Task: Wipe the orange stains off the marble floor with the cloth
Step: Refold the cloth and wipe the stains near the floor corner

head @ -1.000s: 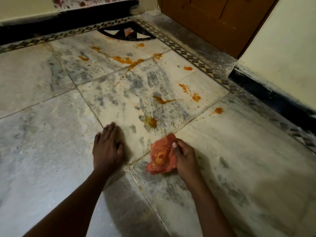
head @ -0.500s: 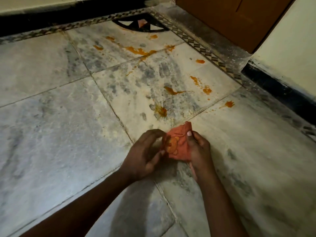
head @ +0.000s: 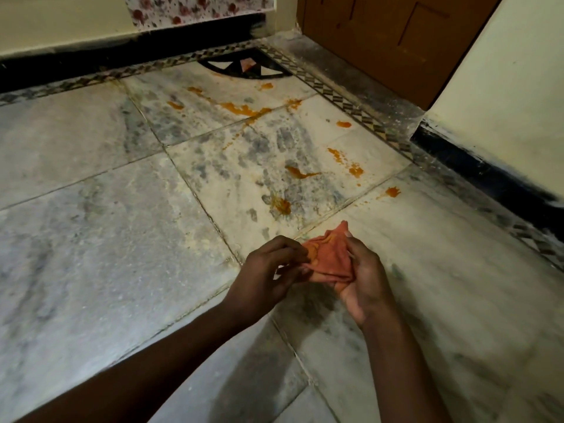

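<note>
Both hands hold a small orange-red cloth [head: 331, 256] just above the marble floor [head: 106, 227]. My left hand [head: 270, 274] pinches the cloth's left edge with curled fingers. My right hand [head: 363, 280] cradles it from the right, palm up, with the thumb over the cloth. Orange stains lie on the tiles beyond the hands: the nearest blot [head: 281, 205] just ahead, a streak [head: 300, 173] farther on, specks [head: 348, 162] to the right, one blot [head: 392, 192] near the border and a long smear [head: 241, 109] at the back.
A patterned tile border [head: 354, 108] runs along the floor's far and right edges. Behind it stand a wooden door [head: 390, 35] and a cream wall with a black skirting [head: 485, 169]. A dark fan-shaped inlay [head: 244, 67] sits in the far corner.
My left hand has lifted off the floor and come over to the cloth, which it now pinches. The cloth has risen off the floor between both hands.
</note>
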Motion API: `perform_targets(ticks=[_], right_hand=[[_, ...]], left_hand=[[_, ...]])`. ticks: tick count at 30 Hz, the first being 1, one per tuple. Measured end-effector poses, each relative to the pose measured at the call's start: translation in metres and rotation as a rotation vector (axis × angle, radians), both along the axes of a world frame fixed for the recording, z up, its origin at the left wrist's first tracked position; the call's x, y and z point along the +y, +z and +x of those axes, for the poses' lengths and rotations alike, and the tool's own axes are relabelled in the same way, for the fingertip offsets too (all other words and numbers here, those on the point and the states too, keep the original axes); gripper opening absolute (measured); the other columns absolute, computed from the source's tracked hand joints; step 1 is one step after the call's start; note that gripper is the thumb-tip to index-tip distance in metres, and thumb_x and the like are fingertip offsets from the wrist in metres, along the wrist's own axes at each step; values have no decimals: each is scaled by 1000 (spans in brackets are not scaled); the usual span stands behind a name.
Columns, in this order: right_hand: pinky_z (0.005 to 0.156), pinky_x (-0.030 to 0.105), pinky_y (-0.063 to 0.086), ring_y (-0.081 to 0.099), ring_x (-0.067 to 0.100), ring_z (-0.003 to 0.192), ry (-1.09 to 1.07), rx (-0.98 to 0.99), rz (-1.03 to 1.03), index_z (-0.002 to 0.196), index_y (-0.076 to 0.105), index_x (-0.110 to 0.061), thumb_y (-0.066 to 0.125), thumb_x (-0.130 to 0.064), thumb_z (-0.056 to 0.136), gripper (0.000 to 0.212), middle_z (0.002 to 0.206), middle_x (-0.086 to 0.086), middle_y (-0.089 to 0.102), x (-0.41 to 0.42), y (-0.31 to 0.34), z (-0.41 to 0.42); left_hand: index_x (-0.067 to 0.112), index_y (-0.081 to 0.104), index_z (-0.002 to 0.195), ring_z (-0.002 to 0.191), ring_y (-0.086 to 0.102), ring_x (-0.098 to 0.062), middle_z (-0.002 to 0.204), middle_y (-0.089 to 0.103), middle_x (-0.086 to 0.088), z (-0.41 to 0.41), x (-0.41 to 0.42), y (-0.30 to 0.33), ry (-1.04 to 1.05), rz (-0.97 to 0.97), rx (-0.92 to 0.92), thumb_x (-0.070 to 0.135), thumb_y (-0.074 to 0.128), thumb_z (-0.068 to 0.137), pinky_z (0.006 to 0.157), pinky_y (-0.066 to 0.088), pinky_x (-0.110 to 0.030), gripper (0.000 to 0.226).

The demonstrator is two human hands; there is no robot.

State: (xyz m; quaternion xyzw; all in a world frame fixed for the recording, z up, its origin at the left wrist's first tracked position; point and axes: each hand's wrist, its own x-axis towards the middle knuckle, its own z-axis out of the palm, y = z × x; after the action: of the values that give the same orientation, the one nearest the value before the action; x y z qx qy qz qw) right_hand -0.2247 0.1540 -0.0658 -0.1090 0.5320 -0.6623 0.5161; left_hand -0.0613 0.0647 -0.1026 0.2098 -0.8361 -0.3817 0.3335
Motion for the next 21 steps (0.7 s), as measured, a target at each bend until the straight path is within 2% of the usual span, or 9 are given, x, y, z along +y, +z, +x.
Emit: perform_targets(ticks=[2, 4, 7, 9, 11, 14, 16, 19, 21], right_hand=[[58, 37, 63, 79, 30, 77, 30, -42, -49, 95, 79, -3, 39, -22, 111, 47, 94, 22, 79, 5, 6, -2], [63, 37, 63, 76, 32, 87, 42, -35, -79, 125, 67, 2, 50, -9, 101, 31, 110, 26, 77, 8, 3, -6], [87, 41, 63, 74, 30, 112, 119, 147, -13, 152, 53, -16, 63, 10, 93, 65, 124, 15, 77, 11, -4, -12], [84, 32, 64, 78, 17, 107, 192, 366, 63, 144, 59, -26, 71, 11, 90, 67, 115, -2, 82, 13, -1, -11], [80, 27, 63, 78, 7, 98, 312, 496, 142, 126, 70, -26, 80, 5, 87, 50, 103, -11, 83, 13, 1, -7], [80, 35, 62, 80, 20, 88, 448, 542, 182, 102, 79, -15, 79, -16, 93, 9, 93, 6, 83, 14, 4, 5], [89, 44, 63, 80, 27, 86, 453, 485, 200, 97, 80, -12, 69, -37, 97, 28, 90, 14, 82, 15, 5, 12], [100, 45, 58, 76, 45, 94, 417, 419, 219, 93, 85, -23, 61, -51, 98, 38, 100, 35, 76, 15, 2, 16], [88, 40, 59, 75, 43, 91, 343, 384, 240, 105, 85, -21, 62, -47, 103, 34, 101, 28, 78, 14, 1, 14]], left_hand=[[6, 79, 105, 93, 68, -5, 112, 71, -2, -2, -1, 1, -2, 9, -5, 9, 75, 96, 77, 47, -12, 10], [8, 78, 106, 92, 69, -9, 108, 71, 0, -5, -2, 4, -3, 10, -1, 10, 72, 98, 75, 48, -14, 10], [14, 75, 106, 86, 67, -10, 99, 70, 3, -9, -9, 13, 27, 14, -29, 17, 67, 102, 71, 56, -30, 10], [15, 71, 105, 79, 66, -12, 94, 69, 3, -12, -13, 22, 23, -10, -77, 25, 62, 103, 68, 56, -42, 13], [14, 69, 105, 78, 66, -20, 96, 68, 0, -17, -16, 35, 17, -160, -96, 27, 59, 104, 64, 55, -43, 16], [16, 72, 104, 86, 66, -30, 97, 68, -3, -30, -34, 55, -7, -475, -199, 31, 50, 101, 67, 53, -42, 26], [19, 74, 104, 96, 65, -30, 100, 68, -2, -38, -52, 54, -1, -535, -325, 35, 51, 98, 74, 49, -42, 29], [21, 71, 117, 106, 64, -26, 112, 67, -3, -41, -65, 29, 45, -211, -476, 47, 58, 99, 86, 50, -42, 35], [14, 70, 122, 107, 68, -28, 116, 71, -9, -37, -59, 9, 122, 177, -429, 56, 55, 103, 88, 53, -39, 48]])
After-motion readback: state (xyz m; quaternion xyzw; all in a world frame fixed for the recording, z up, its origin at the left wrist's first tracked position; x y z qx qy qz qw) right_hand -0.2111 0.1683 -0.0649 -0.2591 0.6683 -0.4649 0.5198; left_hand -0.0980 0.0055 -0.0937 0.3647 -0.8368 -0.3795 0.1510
